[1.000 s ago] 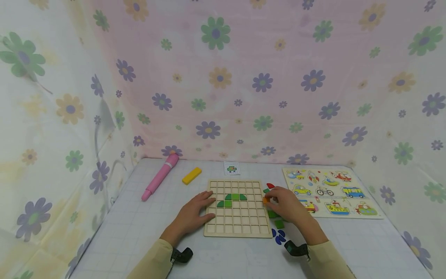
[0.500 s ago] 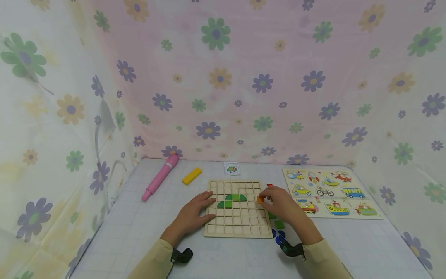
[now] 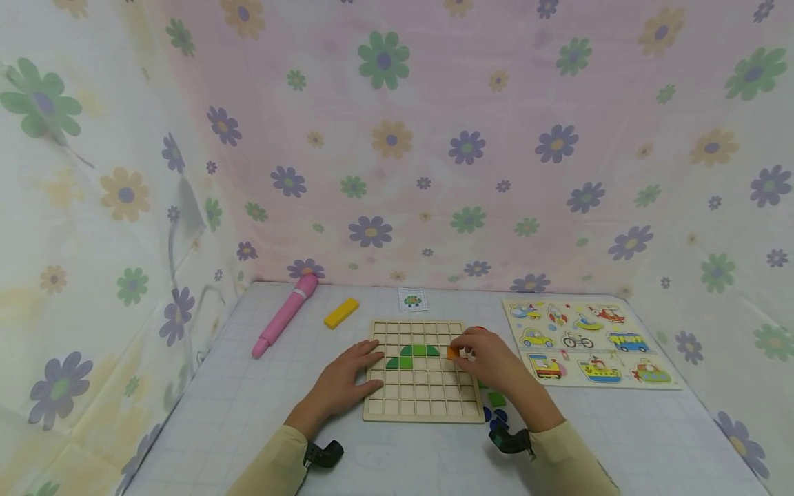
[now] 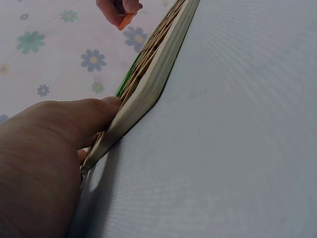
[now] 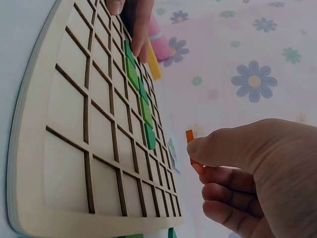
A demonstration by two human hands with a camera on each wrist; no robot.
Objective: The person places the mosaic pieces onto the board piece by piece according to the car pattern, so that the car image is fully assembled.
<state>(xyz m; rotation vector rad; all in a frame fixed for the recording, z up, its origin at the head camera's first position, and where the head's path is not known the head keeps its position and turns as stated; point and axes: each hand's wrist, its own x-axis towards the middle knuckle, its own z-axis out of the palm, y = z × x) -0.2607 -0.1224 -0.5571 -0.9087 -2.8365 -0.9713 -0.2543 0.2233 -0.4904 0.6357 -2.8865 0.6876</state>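
My right hand (image 3: pixel 496 362) pinches a small orange tile (image 5: pixel 190 136) between thumb and index finger, the other fingers curled. In the head view this tile overlaps the right part of the wooden grid board (image 3: pixel 428 393). Several green tiles (image 3: pixel 420 350) lie in the board's cells, some square and some with a rounded side. My left hand (image 3: pixel 341 379) rests at the board's left edge, fingers and thumb spread and touching the rim. From the left wrist, its thumb (image 4: pixel 106 105) shows against the board's edge.
Loose green (image 3: pixel 496 399) and blue tiles (image 3: pixel 500 415) lie right of the board, with a red tile (image 3: pixel 478 328) partly hidden. Behind it is a small picture card (image 3: pixel 412 300). A yellow block (image 3: pixel 341 313) and pink stick (image 3: pixel 285 315) lie left, a vehicle puzzle board (image 3: pixel 589 344) right.
My right hand has carried the orange tile leftward from the loose pieces beside the board to over its right part. My left hand has stayed at the board's edge.
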